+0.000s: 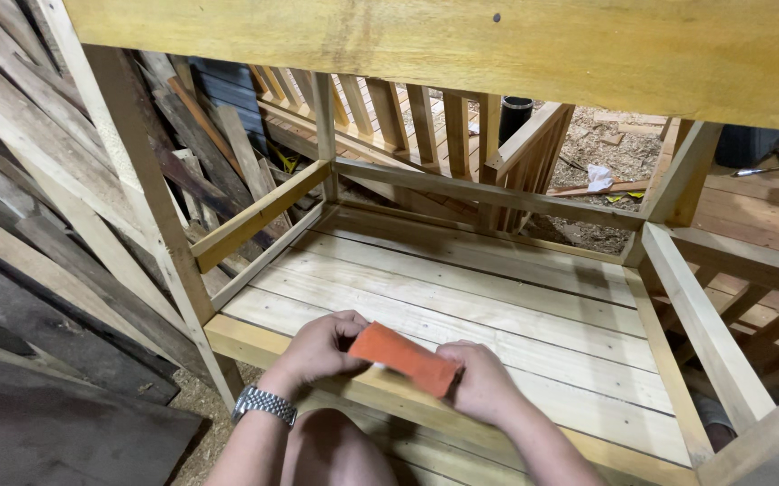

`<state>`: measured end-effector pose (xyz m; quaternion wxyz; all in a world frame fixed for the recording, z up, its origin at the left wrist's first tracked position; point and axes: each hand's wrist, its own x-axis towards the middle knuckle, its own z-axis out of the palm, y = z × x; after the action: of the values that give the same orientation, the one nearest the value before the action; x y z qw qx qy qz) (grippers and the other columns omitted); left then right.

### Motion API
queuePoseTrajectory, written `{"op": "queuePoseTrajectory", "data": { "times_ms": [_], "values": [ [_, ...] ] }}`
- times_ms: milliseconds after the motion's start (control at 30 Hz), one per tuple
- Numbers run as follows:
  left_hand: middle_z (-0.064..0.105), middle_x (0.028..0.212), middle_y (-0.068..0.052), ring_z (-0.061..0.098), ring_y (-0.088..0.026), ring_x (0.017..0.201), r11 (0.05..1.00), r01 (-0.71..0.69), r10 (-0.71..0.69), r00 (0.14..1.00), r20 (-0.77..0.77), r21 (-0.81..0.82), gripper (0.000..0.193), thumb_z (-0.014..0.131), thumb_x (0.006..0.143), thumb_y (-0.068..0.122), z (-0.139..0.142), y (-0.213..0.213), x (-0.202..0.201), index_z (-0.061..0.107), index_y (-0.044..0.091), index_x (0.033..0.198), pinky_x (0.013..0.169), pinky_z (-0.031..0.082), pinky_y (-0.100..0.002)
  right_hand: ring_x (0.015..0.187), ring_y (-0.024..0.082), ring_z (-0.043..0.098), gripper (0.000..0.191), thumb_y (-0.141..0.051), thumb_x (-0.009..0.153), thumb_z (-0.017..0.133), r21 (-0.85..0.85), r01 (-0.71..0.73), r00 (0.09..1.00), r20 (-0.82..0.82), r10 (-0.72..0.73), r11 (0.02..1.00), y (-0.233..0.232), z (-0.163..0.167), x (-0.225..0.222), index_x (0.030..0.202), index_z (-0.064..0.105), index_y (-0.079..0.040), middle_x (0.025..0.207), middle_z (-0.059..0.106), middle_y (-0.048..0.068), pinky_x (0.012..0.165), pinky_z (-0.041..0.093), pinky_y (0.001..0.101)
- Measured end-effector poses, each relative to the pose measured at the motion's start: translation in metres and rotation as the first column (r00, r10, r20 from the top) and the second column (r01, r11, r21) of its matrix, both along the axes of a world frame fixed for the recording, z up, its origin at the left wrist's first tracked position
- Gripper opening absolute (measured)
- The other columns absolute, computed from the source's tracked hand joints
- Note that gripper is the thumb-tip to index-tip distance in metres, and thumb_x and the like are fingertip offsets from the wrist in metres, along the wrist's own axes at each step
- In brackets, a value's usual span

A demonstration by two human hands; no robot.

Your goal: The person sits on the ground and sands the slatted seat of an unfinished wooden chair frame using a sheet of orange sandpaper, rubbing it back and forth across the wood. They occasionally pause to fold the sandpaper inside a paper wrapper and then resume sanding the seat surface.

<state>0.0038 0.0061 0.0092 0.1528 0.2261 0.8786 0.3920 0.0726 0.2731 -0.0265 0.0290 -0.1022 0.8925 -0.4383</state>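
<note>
Both my hands hold one orange sheet of sandpaper (403, 358) folded into a strip, just above the near rail (236, 336) of a pale wooden frame. My left hand (316, 349), with a metal watch at the wrist, pinches its left end. My right hand (480, 382) grips its right end. Below and beyond lies the frame's slatted plank deck (480, 297). A wide yellowish top board (461, 45) crosses the view overhead.
Dark and pale planks (38, 270) lean in a stack at the left. Behind the frame stand slatted wooden pieces (425, 121), a black cylinder (516, 112) and sawdust-covered ground (601, 144). A diagonal rail (705, 333) runs along the right side.
</note>
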Motion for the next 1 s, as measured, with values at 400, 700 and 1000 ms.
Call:
{"op": "queuePoseTrajectory", "data": {
  "times_ms": [400,700,1000],
  "values": [
    [0.078,0.106,-0.003,0.074,-0.02,0.096,0.984,-0.114,0.111,0.993,-0.028,-0.138,0.044,0.086,0.069,0.038,0.01,0.007,0.007,0.076,0.018,0.106,0.09,0.056,-0.032,0.079,0.033,0.073,0.028,-0.026,0.072,0.078,0.031,0.098,0.99,0.099,-0.101,0.995,-0.012,0.015,-0.002,0.098,0.077,-0.014,0.085,0.076,0.011,0.073,0.057,0.0414],
    [0.077,0.104,-0.005,0.072,-0.025,0.099,0.982,-0.101,0.083,0.989,-0.12,-0.157,0.045,0.085,0.068,0.038,0.008,0.007,0.003,0.071,0.015,0.105,0.088,0.055,-0.034,0.093,0.037,0.067,0.016,-0.018,0.076,0.071,0.186,0.036,0.999,-0.034,-0.03,0.982,-0.021,0.021,-0.004,0.09,0.078,-0.013,0.093,0.076,0.011,0.085,0.053,0.0464],
    [0.077,0.1,-0.007,0.074,-0.02,0.097,0.997,-0.077,0.077,0.996,-0.042,0.013,0.042,0.084,0.072,0.021,-0.004,-0.002,-0.008,0.065,0.008,0.106,0.088,0.057,-0.031,0.103,0.03,0.063,0.021,-0.021,0.079,0.068,0.342,-0.049,0.999,0.001,0.052,0.938,-0.039,0.024,-0.014,0.099,0.077,-0.021,0.1,0.075,0.004,0.093,0.044,0.0452]
  ]
}}
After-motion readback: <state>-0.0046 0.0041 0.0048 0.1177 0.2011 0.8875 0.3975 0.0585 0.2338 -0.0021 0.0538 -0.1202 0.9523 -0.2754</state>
